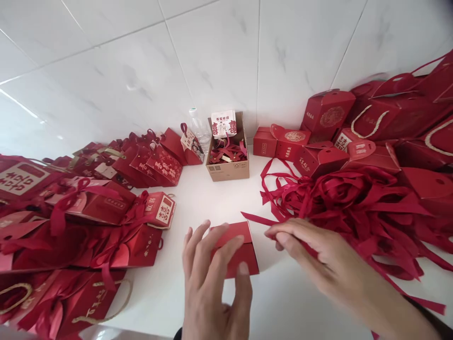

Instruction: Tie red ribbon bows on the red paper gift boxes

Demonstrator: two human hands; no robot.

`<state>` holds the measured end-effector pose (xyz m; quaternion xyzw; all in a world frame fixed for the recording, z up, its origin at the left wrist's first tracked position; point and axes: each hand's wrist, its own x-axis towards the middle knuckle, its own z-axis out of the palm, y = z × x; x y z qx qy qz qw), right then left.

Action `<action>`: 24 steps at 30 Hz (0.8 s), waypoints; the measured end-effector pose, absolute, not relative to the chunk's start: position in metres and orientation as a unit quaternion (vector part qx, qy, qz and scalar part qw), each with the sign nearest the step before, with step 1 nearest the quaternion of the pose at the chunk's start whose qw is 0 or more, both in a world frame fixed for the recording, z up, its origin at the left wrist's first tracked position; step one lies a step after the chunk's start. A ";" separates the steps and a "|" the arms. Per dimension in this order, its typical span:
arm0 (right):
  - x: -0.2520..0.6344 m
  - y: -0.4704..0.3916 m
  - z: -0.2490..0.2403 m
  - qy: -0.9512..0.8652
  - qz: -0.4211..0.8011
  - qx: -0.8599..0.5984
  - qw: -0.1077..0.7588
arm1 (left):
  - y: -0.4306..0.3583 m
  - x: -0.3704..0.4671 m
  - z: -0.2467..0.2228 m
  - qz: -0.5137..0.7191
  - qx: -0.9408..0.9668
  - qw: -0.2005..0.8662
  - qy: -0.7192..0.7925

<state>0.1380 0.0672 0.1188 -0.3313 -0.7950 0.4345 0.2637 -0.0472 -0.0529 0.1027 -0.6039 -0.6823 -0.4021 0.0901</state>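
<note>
A small red box [247, 257] rests on the white table at front centre. My left hand [215, 278] hovers at its left and near side, fingers spread and curved, partly hiding it; nothing is held in it. To the right of the box, my right hand [307, 250] pinches a red ribbon [258, 218] between thumb and fingers. One end of this ribbon points left past the fingertips, above the box's far right corner. Beside and behind my right hand lies a big tangled pile of red ribbons [339, 203].
An open cardboard box [230, 173] with cards and red pieces stands by the tiled wall, next to a clear bottle [198, 127]. Ribbon-tied red gift boxes [123, 245] crowd the left side. More red boxes [327, 113] line the back right.
</note>
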 end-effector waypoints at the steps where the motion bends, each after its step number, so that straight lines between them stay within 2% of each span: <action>1: 0.132 0.068 0.115 -0.790 0.458 -0.332 0.236 | -0.047 -0.047 0.105 -0.371 -0.617 0.089 -0.688; 4: 0.121 0.069 0.103 -0.768 0.504 -0.349 0.184 | -0.036 -0.051 0.104 -0.337 -0.624 0.069 -0.702; 10: 0.117 0.066 0.099 -0.743 0.542 -0.350 0.178 | -0.034 -0.056 0.100 -0.333 -0.634 0.039 -0.697; 24: 0.108 0.069 0.102 -0.791 0.468 -0.336 0.204 | -0.029 -0.052 0.104 -0.384 -0.611 -0.016 -0.692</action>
